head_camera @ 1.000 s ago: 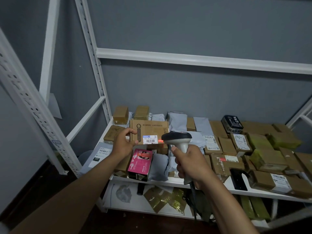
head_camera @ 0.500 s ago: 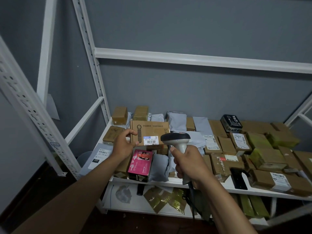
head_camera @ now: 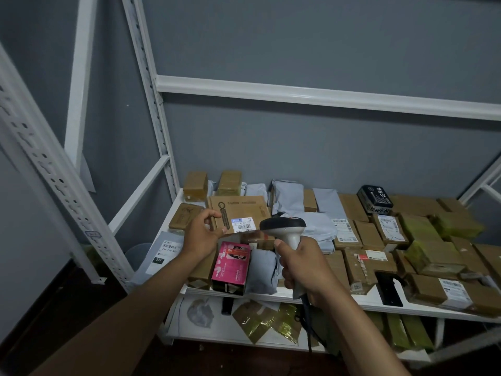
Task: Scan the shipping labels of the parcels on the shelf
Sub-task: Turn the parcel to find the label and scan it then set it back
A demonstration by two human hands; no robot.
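Nearest: right hand [head_camera: 301,267], fingers curled round the grip of a handheld barcode scanner [head_camera: 284,229]; scanner head dark on top, pale below, facing away toward the parcels; its cable [head_camera: 307,316] hangs down from the base of the grip.

Left hand [head_camera: 202,234], just left of the scanner: thumb and fingers pinch the left edge of a flat cardboard box [head_camera: 238,214], which is tilted up toward the person. White shipping label [head_camera: 243,223] with barcode on the box's lower right area, just beside the scanner head.

Front edge of the white metal shelf [head_camera: 271,294]: pink printed carton [head_camera: 231,264] below the held box; grey poly mailer [head_camera: 261,270] to its right; a large grey mailer with a label reading "231" [head_camera: 165,253] at the left end.

Middle, right of the scanner: many brown cardboard parcels laid flat, several with white labels, e.g. [head_camera: 344,229] and [head_camera: 455,290]; a black flat item [head_camera: 389,290] near the front edge; boxes wrapped in yellowish tape [head_camera: 433,251] at the right.

Rear row against the grey wall: two small taped boxes [head_camera: 195,184], [head_camera: 230,181] at left; grey mailers [head_camera: 288,194]; a black box with white lettering [head_camera: 375,199].

Lower shelf: crumpled yellowish packaging [head_camera: 271,318].
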